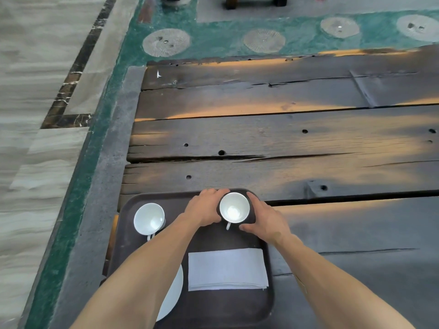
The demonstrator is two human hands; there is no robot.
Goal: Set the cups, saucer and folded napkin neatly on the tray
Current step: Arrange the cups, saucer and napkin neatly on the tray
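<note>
A dark brown tray (213, 305) lies at the table's near left corner. At its far right stands a white cup (234, 207), handle toward me. My left hand (204, 208) curls round the cup's left side and my right hand (263, 219) curls round its right side. A second white cup (149, 218) stands at the tray's far left, handle toward me. A folded white napkin (226, 269) lies flat on the tray's near right. A white saucer (172, 295) sits at the near left, mostly hidden under my left forearm.
The tray rests on a dark plank table (285, 138) with cracks and holes. Past its left edge (123, 148) the floor drops to a grey border, green strip and pale stone. Furniture legs (231, 2) stand beyond the far edge.
</note>
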